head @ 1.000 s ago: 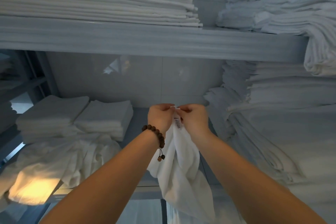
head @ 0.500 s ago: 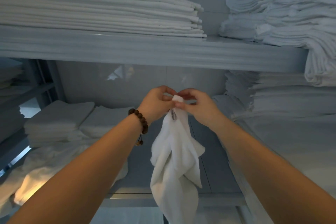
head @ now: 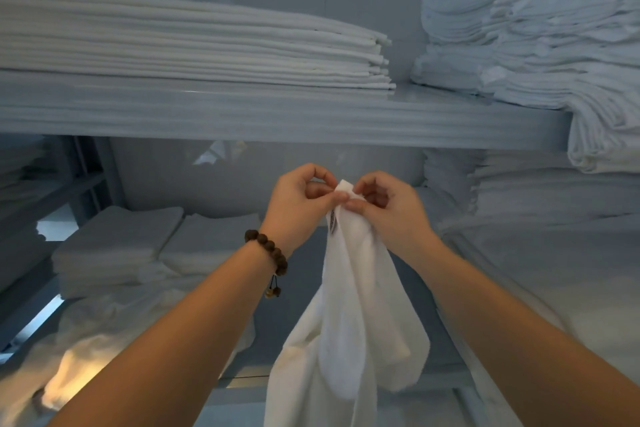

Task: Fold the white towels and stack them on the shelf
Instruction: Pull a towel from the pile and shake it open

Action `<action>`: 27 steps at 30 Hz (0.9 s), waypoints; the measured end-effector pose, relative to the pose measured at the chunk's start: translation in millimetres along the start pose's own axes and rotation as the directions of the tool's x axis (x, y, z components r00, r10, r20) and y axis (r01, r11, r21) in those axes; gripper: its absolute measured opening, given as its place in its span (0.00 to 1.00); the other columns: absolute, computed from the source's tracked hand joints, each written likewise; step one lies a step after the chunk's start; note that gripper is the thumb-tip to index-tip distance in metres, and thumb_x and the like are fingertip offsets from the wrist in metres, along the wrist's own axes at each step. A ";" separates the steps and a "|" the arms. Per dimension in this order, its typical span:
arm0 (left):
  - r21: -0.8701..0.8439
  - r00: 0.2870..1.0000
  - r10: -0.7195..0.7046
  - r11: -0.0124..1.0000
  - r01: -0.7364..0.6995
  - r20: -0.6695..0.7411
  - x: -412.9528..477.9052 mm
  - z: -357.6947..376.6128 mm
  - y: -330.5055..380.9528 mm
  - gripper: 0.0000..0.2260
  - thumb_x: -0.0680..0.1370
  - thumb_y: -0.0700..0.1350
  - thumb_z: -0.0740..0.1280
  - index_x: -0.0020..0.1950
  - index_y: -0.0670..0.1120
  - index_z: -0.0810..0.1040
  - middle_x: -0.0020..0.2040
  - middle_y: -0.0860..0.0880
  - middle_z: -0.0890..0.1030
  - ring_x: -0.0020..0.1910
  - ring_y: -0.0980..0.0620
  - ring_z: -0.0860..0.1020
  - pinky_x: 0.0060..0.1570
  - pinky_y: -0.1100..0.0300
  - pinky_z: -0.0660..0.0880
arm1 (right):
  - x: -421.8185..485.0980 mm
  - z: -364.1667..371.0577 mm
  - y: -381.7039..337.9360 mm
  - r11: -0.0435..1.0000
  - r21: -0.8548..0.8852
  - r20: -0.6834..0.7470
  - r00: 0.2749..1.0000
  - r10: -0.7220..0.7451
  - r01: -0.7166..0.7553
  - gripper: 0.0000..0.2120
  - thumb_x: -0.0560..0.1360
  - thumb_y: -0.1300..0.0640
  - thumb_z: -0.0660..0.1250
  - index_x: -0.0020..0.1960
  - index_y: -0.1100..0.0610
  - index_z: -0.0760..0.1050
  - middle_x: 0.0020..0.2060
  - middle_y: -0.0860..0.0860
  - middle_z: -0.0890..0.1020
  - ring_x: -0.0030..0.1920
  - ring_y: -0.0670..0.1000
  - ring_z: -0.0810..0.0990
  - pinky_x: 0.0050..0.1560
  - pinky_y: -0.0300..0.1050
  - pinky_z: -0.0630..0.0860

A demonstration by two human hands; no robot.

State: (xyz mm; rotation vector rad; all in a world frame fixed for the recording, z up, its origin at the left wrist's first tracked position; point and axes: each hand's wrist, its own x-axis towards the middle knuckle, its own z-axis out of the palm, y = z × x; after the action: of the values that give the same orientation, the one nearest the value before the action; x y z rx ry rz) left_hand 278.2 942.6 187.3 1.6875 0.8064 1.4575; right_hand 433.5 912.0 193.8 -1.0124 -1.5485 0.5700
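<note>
Two bare arms reach up in front of a shelf [head: 277,118]. The left hand [head: 301,204] and the right hand [head: 391,208] are close together. Both pinch the top corner of a white towel [head: 349,322] between thumb and fingers. Each grip is small and tight, closed on that corner only. The towel hangs down from the hands in loose folds, and its bottom end goes out of view. A small dark label [head: 333,224] shows on the towel just under the left thumb. A brown bead bracelet [head: 266,251] is on the left wrist. On the shelf above lie a flat stack of sheets [head: 190,48] on the left and a tall messy pile of towels [head: 536,28] on the right. Lower down on the left sit two folded stacks [head: 117,243] side by side, with a crumpled cloth [head: 104,333] in front of them.
</note>
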 end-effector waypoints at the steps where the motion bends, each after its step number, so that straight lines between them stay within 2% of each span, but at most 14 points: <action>1: -0.016 1.000 0.006 1.000 -0.006 0.011 -3.0 -0.3 0.0 0.07 0.70 0.40 0.75 0.41 0.47 0.77 0.33 0.47 0.84 0.33 0.54 0.81 0.35 0.63 0.76 | -1.8 -0.1 -0.2 1.000 -0.009 0.001 1.000 0.009 -0.009 0.11 0.68 0.66 0.73 0.37 0.53 0.74 0.33 0.51 0.76 0.36 0.48 0.74 0.39 0.43 0.71; 4: -0.042 0.997 0.043 0.998 -0.041 0.060 -13.7 2.2 -1.6 0.06 0.70 0.42 0.75 0.39 0.49 0.78 0.33 0.52 0.82 0.33 0.57 0.79 0.36 0.65 0.75 | -9.6 -1.9 -0.2 0.998 -0.041 -0.004 0.999 0.037 -0.037 0.11 0.69 0.66 0.72 0.35 0.53 0.73 0.31 0.49 0.75 0.35 0.48 0.73 0.39 0.46 0.70; 7: -0.031 0.992 0.093 0.995 -0.091 0.086 -27.0 10.0 -1.7 0.08 0.68 0.50 0.74 0.40 0.51 0.75 0.38 0.48 0.81 0.37 0.48 0.80 0.37 0.60 0.76 | -19.6 -6.1 -3.8 0.997 -0.073 -0.014 1.000 0.027 -0.028 0.13 0.70 0.67 0.71 0.35 0.53 0.72 0.32 0.51 0.75 0.36 0.50 0.73 0.41 0.48 0.70; 8: 0.002 0.990 0.112 0.994 -0.112 0.091 -31.1 12.8 -1.2 0.08 0.69 0.51 0.73 0.40 0.52 0.74 0.38 0.48 0.80 0.36 0.46 0.80 0.35 0.59 0.76 | -22.8 -8.0 -6.1 0.996 -0.080 0.000 1.000 0.024 -0.024 0.13 0.70 0.68 0.70 0.35 0.53 0.71 0.33 0.52 0.75 0.37 0.50 0.73 0.41 0.48 0.70; 10: 0.082 0.980 0.184 0.978 -0.190 0.081 -39.3 17.4 0.7 0.07 0.70 0.49 0.70 0.38 0.52 0.73 0.35 0.54 0.78 0.33 0.50 0.79 0.32 0.60 0.74 | -28.2 -13.0 -11.4 0.996 -0.083 0.039 0.999 0.033 -0.030 0.14 0.71 0.70 0.69 0.36 0.54 0.71 0.32 0.52 0.75 0.36 0.49 0.73 0.40 0.45 0.70; 12: 0.167 0.965 0.255 0.951 -0.261 0.054 -47.8 21.6 4.3 0.06 0.71 0.49 0.69 0.37 0.51 0.73 0.33 0.55 0.77 0.31 0.52 0.78 0.31 0.59 0.74 | -31.5 -19.5 -17.7 0.992 -0.121 0.071 0.997 0.033 -0.025 0.14 0.71 0.70 0.68 0.36 0.54 0.70 0.31 0.51 0.74 0.34 0.47 0.72 0.38 0.42 0.68; 14: 0.253 0.959 0.273 0.925 -0.284 0.080 -55.1 25.7 8.7 0.08 0.71 0.51 0.70 0.37 0.50 0.74 0.32 0.54 0.77 0.31 0.52 0.77 0.32 0.56 0.75 | -34.1 -27.2 -24.7 0.984 -0.176 0.092 0.996 0.020 -0.003 0.15 0.71 0.69 0.68 0.35 0.53 0.69 0.31 0.51 0.74 0.34 0.49 0.71 0.37 0.45 0.67; 16: 0.311 0.965 0.220 0.916 -0.255 0.145 -59.4 29.2 11.7 0.08 0.70 0.50 0.70 0.36 0.49 0.75 0.31 0.54 0.77 0.31 0.55 0.75 0.33 0.55 0.75 | -38.6 -37.8 -30.7 0.979 -0.205 0.110 0.994 0.011 0.012 0.14 0.72 0.68 0.68 0.35 0.53 0.69 0.31 0.51 0.74 0.35 0.50 0.71 0.39 0.47 0.67; 19: 0.258 0.972 0.102 0.953 -0.157 0.214 -62.8 37.4 18.4 0.09 0.72 0.46 0.72 0.36 0.43 0.78 0.31 0.48 0.77 0.31 0.56 0.73 0.32 0.54 0.71 | -51.1 -56.5 -34.2 0.987 -0.162 0.153 0.987 0.040 -0.015 0.11 0.72 0.70 0.67 0.39 0.56 0.71 0.34 0.53 0.76 0.36 0.49 0.74 0.40 0.44 0.70; 22: 0.186 0.965 0.079 0.974 -0.128 0.249 -70.7 55.6 29.8 0.08 0.73 0.42 0.72 0.35 0.42 0.77 0.30 0.51 0.75 0.30 0.58 0.72 0.31 0.63 0.69 | -64.5 -72.5 -36.0 0.988 -0.149 0.188 0.980 0.071 -0.043 0.06 0.73 0.68 0.68 0.42 0.59 0.75 0.37 0.57 0.78 0.39 0.50 0.74 0.42 0.44 0.71; 25: 0.122 0.949 -0.029 0.992 -0.010 0.315 -84.5 67.0 34.2 0.09 0.73 0.43 0.72 0.40 0.38 0.79 0.36 0.43 0.80 0.36 0.51 0.78 0.38 0.56 0.75 | -68.4 -87.3 -40.9 0.985 -0.173 0.202 0.979 0.021 0.014 0.08 0.72 0.68 0.68 0.38 0.57 0.76 0.36 0.56 0.79 0.38 0.51 0.74 0.41 0.44 0.70; 27: 0.214 0.900 -0.182 0.971 0.102 0.397 -94.4 67.9 36.6 0.12 0.72 0.47 0.73 0.43 0.38 0.81 0.39 0.43 0.83 0.39 0.49 0.81 0.42 0.53 0.77 | -69.8 -92.1 -46.3 0.983 -0.172 0.216 0.976 -0.022 0.060 0.08 0.72 0.69 0.68 0.38 0.58 0.76 0.36 0.55 0.79 0.38 0.50 0.75 0.41 0.44 0.70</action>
State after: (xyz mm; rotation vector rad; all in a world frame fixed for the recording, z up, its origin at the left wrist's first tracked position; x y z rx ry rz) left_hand 330.5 834.7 165.3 1.9452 0.8265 0.8958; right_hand 507.1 813.9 215.7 -1.0782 -1.8325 0.5319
